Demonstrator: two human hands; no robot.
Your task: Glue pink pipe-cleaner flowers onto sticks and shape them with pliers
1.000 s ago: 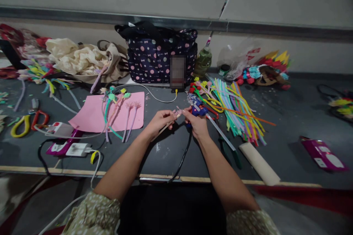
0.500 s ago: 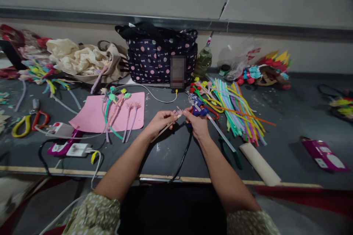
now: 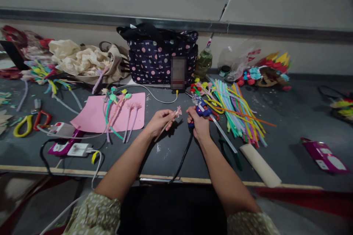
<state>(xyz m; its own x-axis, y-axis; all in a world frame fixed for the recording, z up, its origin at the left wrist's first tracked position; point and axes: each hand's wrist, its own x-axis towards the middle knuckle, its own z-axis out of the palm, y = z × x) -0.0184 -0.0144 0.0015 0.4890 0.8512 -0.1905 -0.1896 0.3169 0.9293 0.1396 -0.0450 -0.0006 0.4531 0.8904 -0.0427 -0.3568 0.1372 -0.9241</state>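
Observation:
Between the fingers of my left hand is a thin stick topped by a small pink paper flower, its stem pointing down toward me. My right hand is wrapped round a blue glue gun; a clear glue stick juts out of its back, and a black cord runs down from it. The two hands are apart, with the flower just left of the gun. Left of my left hand, finished-looking flowers on fuzzy stems lie on a pink sheet.
Many coloured pipe cleaners lie to the right, near a cardboard-coloured roll and dark-green-handled pliers. A polka-dot bag with a phone against it stands behind. Scissors and a purple power strip sit left.
My right hand has drawn away to the right from the flower, taking the glue gun with it. The pink flower head now shows more fully above my left fingers.

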